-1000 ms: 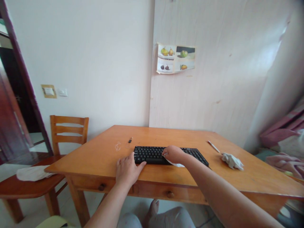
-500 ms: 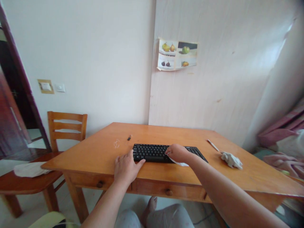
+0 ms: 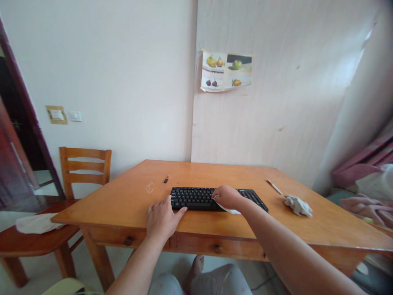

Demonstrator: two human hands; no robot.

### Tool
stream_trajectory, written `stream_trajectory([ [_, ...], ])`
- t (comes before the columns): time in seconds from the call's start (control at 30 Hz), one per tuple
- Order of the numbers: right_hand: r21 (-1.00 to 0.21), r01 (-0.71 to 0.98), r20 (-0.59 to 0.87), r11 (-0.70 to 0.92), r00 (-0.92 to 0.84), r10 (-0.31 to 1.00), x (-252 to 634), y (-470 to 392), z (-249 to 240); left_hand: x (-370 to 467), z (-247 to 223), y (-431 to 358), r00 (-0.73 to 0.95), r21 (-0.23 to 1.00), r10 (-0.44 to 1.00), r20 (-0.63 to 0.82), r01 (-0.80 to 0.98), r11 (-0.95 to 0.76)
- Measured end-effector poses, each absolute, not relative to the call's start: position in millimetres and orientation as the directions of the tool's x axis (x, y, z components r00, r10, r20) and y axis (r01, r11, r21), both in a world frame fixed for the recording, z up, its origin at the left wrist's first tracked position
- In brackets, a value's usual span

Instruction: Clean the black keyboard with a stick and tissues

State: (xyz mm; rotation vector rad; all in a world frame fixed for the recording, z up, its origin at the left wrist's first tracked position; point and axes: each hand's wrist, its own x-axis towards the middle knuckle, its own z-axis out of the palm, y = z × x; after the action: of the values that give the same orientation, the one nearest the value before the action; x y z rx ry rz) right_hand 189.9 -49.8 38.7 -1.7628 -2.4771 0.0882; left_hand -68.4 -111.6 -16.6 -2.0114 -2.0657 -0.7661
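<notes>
A black keyboard (image 3: pixel 193 196) lies on the wooden table (image 3: pixel 135 192) near its front edge. My left hand (image 3: pixel 162 215) rests at the keyboard's left end, thumb and fingers apart, holding nothing. Over the right part of the keys is my right hand (image 3: pixel 226 198), its fingers closed on a white cloth (image 3: pixel 230 210) that trails along the keyboard's front edge. The hand hides some keys and part of the cloth. To the right lie a crumpled grey-white cloth (image 3: pixel 297 205) and a thin white stick (image 3: pixel 274 187).
A small black item (image 3: pixel 166 179) and a loose white string (image 3: pixel 149 187) lie at the table's back left. A wooden chair (image 3: pixel 86 166) with a white cloth (image 3: pixel 37 223) on its seat stands left. The wall bears a fruit picture (image 3: pixel 227 70).
The view has shifted slightly. My right hand, with the white cloth, stays over almost the same keys, and my left hand keeps its place at the keyboard's left end.
</notes>
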Motion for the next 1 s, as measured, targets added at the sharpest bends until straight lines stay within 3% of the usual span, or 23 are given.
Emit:
stream_trajectory([
  [0.5,-0.088,0.951,0.018,0.297,-0.297,0.955,182.6,-45.7,37.2,-66.6,-13.4,-113.4,-0.097,0.227,0.909,0.406,0.974,0.003],
  [1.0,-0.156,0.938,0.07,0.31,-0.303,0.951,187.9,-48.2,33.2,-70.7,-18.7,-109.3,-0.069,0.197,0.895,0.441,0.98,-0.021],
])
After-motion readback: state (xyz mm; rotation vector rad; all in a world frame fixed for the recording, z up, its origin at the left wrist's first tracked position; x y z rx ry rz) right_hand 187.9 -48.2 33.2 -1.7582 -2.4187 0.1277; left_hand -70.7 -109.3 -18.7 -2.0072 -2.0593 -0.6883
